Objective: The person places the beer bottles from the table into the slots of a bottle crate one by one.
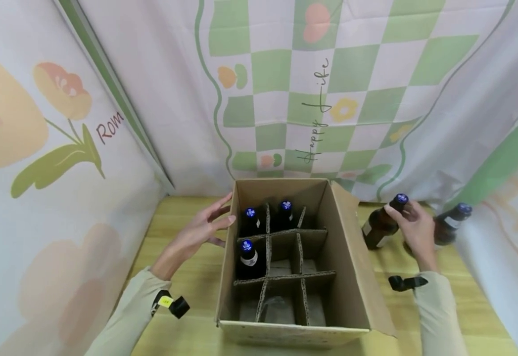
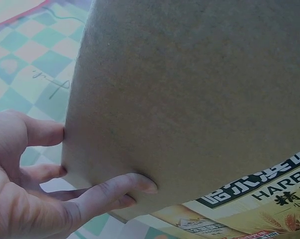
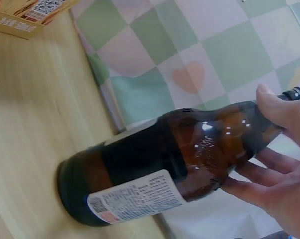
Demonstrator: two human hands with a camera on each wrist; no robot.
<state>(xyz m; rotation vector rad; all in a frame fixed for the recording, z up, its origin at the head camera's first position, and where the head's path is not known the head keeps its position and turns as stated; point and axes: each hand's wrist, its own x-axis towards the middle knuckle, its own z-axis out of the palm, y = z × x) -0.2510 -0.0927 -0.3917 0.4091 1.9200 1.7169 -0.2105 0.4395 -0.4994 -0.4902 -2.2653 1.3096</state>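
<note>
An open cardboard box (image 1: pixel 281 333) with cardboard dividers holds several brown bottles with blue caps, among them one (image 1: pixel 248 254) in the left column, middle row. My left hand (image 1: pixel 196 227) rests against the box's left side, fingers spread; the left wrist view shows its fingertips on the brown cardboard (image 2: pixel 190 89). To the right of the box, my right hand (image 1: pixel 416 230) holds a brown bottle (image 1: pixel 380 228) by its neck, thumb on one side. In the right wrist view that bottle (image 3: pixel 190 154) shows a white label, its base close to the wooden table.
Another blue-capped bottle (image 1: pixel 447 227) stands right of my right hand, partly behind it. The box's right flap (image 1: pixel 365 277) hangs outward over the wooden table (image 1: pixel 477 306). Patterned cloth (image 1: pixel 312 99) hangs behind and at both sides.
</note>
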